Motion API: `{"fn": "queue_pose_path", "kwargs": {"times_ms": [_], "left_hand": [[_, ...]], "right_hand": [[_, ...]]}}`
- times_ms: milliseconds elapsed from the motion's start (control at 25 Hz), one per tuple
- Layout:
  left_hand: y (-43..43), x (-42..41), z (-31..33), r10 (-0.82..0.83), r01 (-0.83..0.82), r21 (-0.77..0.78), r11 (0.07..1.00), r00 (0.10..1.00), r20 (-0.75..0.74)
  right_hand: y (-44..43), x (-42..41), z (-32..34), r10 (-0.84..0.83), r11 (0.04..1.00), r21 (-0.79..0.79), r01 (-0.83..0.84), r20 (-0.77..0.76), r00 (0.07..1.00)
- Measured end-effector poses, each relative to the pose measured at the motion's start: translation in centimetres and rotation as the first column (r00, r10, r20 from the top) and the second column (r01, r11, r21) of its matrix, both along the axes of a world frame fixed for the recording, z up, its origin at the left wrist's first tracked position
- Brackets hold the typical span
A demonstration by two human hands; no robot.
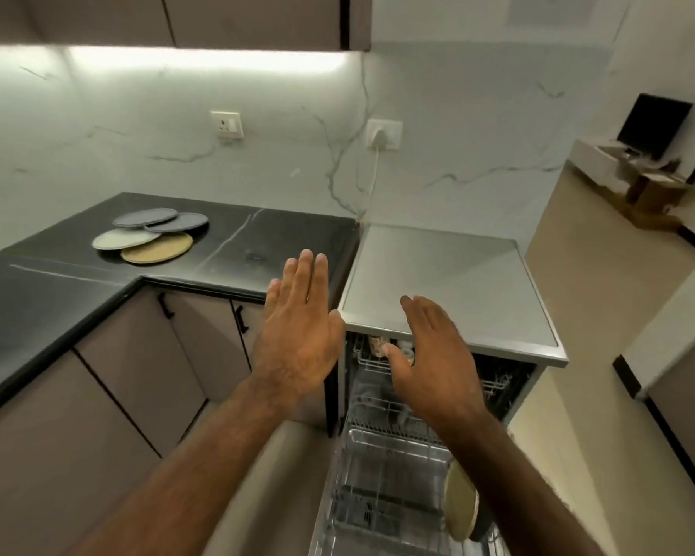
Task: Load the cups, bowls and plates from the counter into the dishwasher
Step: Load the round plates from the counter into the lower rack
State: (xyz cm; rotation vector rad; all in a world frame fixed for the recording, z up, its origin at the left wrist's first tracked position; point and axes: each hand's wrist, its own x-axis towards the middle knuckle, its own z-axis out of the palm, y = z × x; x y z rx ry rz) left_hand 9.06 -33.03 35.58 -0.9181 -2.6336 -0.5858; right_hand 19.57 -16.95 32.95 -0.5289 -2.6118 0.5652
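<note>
A white socket (227, 124) was on the marble wall (97, 154). A second socket (384, 135) to its right had a white cord (374, 174) hanging down. A light strip (201, 60) glowed under the top cupboards (257, 18). Far right, a dark screen (654, 124) stood on a white shelf (590, 156).

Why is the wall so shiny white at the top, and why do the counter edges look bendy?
In the head view, a light strip under the cabinets glares on the marble wall, washing it out; the wide-angle lens bends the black counter edge; the dishwasher racks look dimmer and slightly blurry.
</note>
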Motion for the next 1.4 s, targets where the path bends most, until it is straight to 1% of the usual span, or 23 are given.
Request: {"fn": "queue_pose_path", "kwargs": {"times_ms": [200,400,680,1000,1200,1400], "left_hand": [[-5.4,-1.2,4.1,0.08,-0.079,0.013,0.997,0.995,-0.058],[-11.9,-4.6,6.4,0.082,-0.082,0.009,0.997,0.992,-0.099],[-20.3,-11.9,8.1,0.083,-0.081,0.032,0.996,0.991,-0.104],[-28.1,-20.4,8.7,0.102,-0.096,0.057,0.994,0.988,-0.115],[-30.9,-24.0,8.7,0.108,-0.099,0.074,0.992,0.986,-0.124],[-31.6,-27.7,8.3,0.127,-0.12,0.066,0.991,0.985,-0.118]], "right_hand": [[-4.6,-1.2,4.7,0.074,0.995,0.065,-0.072,-0.025,0.997],[-10.6,-4.7,7.7,0.11,0.988,0.113,-0.101,-0.072,0.991],[-19.6,-12.3,9.0,0.123,0.985,0.13,-0.115,-0.06,0.991],[-26.2,-20.1,9.7,0.097,0.989,0.12,-0.085,-0.099,0.99],[-28.4,-23.2,10.3,0.111,0.985,0.145,-0.093,-0.124,0.986],[-28.8,-27.0,10.4,0.127,0.981,0.16,-0.105,-0.132,0.983]]}}
